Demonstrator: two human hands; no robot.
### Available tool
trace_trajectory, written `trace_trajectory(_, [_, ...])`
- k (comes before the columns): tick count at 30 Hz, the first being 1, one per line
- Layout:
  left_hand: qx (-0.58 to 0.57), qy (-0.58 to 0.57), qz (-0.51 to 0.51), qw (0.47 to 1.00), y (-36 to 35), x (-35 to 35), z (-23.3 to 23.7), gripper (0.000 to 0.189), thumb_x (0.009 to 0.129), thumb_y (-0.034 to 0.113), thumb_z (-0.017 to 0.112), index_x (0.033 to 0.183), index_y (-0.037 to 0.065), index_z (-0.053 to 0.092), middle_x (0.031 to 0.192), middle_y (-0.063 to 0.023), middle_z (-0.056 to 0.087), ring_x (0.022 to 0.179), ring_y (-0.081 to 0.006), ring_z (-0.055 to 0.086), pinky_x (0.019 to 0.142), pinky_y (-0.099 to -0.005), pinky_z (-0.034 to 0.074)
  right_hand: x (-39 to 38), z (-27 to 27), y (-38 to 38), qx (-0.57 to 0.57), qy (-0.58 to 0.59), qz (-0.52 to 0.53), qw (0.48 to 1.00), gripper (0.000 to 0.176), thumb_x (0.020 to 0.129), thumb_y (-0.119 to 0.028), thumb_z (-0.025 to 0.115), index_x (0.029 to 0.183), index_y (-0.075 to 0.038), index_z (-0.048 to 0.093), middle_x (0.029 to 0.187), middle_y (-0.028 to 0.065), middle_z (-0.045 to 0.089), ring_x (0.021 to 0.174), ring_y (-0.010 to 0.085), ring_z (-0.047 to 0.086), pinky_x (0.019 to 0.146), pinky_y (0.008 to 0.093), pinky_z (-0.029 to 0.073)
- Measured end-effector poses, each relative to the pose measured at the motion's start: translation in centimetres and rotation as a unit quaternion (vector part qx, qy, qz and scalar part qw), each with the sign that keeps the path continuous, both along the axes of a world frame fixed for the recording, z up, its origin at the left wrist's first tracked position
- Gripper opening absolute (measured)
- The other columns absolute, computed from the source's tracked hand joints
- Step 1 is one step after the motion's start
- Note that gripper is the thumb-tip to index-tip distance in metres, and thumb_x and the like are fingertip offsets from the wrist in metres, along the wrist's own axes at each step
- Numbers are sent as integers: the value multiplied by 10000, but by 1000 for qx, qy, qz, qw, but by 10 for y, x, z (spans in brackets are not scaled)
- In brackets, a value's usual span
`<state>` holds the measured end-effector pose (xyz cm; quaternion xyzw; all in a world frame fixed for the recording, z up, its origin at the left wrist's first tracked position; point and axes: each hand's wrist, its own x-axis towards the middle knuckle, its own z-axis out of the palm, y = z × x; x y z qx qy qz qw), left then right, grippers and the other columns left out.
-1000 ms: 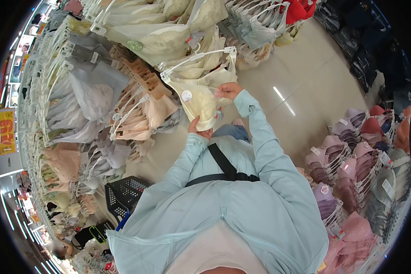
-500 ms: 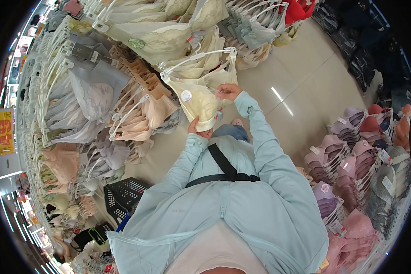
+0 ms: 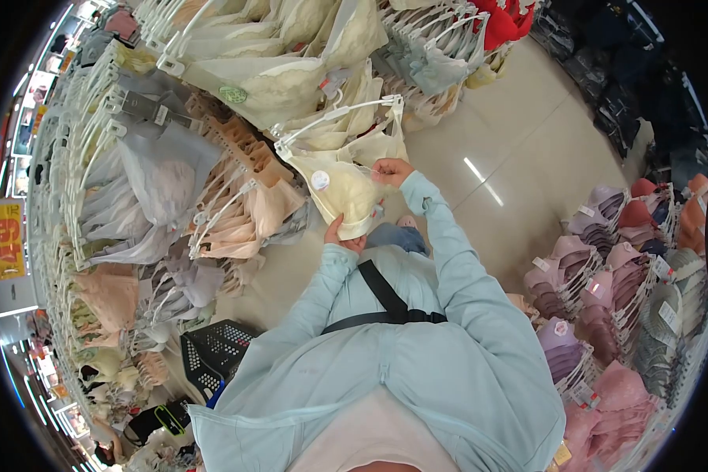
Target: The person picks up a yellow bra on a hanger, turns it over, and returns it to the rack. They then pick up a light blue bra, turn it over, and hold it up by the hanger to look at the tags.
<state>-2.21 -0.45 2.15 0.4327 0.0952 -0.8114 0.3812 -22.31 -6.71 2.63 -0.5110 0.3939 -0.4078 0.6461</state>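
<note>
A pale yellow bra (image 3: 342,193) with a round white sticker on one cup hangs from a white hanger (image 3: 334,114) in front of me. My left hand (image 3: 348,234) grips its lower edge, thumb on the front of the cup and fingers behind. At the bra's right side, my right hand (image 3: 392,171) is closed in a pinch at the cup's upper edge. What exactly lies between those fingertips is too small to make out. A small red and white tag shows beside the cup, below my right hand.
Racks of cream bras (image 3: 267,67), grey bras (image 3: 161,157) and peach bras (image 3: 248,212) stand ahead and left. Pink and purple bras (image 3: 606,295) hang at the right. A black perforated basket (image 3: 212,354) is at lower left. Tiled floor (image 3: 511,130) runs between the racks.
My right hand's fingertips have come closer against the bra's cup edge. My left hand keeps its hold on the lower edge. The whole view has shifted slightly.
</note>
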Motion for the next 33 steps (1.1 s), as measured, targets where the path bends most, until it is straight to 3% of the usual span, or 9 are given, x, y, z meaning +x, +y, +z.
trace_trajectory(5, [27,-24,30,999,-3,-5,-16,352,663,221,559,967,74,458,921,-59,517,841,-214,498,718,-327,398,7,-17,-2,-24,148,-90,985,74,702,-87,536,748,-47,496,637,-38,463,596,45,414,555,185,356])
trace_trajectory(8, [56,27,65,996,-8,-6,-38,419,644,232,570,999,72,413,953,-61,487,903,-205,448,755,-332,353,8,-4,-3,-76,180,-107,975,104,670,-62,551,759,-48,499,651,-13,487,620,78,435,586,213,374])
trace_trajectory(10, [103,-41,123,986,-13,-6,-50,505,643,243,566,1052,54,338,985,-78,463,959,-216,402,814,-357,318,4,-9,-9,-113,195,-106,968,165,653,-62,559,807,-57,500,719,15,507,700,108,460,618,232,381])
trace_trajectory(12, [121,-70,135,981,-15,0,-69,487,641,221,566,1032,46,336,979,-103,461,933,-238,423,800,-364,337,0,-4,-10,-249,221,-194,923,227,618,-62,573,833,-68,501,775,62,509,744,158,490,640,261,399])
trace_trajectory(13, [138,-103,144,974,-15,2,-79,469,639,198,567,1012,38,334,973,-127,460,907,-259,444,787,-372,356,-3,-6,-9,-249,225,-190,923,227,618,-62,573,833,-68,501,775,62,509,744,158,490,640,261,399])
trace_trajectory(16, [161,-63,174,969,-17,-3,-102,447,674,243,518,1025,41,330,1000,-119,465,927,-260,440,759,-385,382,-16,-16,-7,-200,212,-210,933,276,632,-68,570,893,-71,483,860,74,482,801,173,476,664,282,398])
trace_trajectory(21, [184,51,219,957,-37,-40,-110,259,721,183,440,926,32,391,974,-111,494,903,-249,471,724,-366,418,-49,-33,11,39,99,-262,959,242,688,-107,544,919,-87,476,892,23,478,834,149,464,682,271,397])
trace_trajectory(26, [139,70,154,976,-71,-71,-91,243,719,168,451,912,21,430,971,-99,498,899,-223,476,731,-348,414,-98,-69,-3,79,99,-360,924,243,660,-40,542,893,-65,481,882,51,467,739,133,478,608,240,414])
trace_trajectory(33, [84,102,147,980,-85,-86,-78,227,738,139,427,922,8,435,980,-83,497,904,-206,471,736,-335,403,-129,-55,-29,100,58,-478,871,270,673,-61,546,930,-91,470,918,33,457,719,106,462,562,230,420])
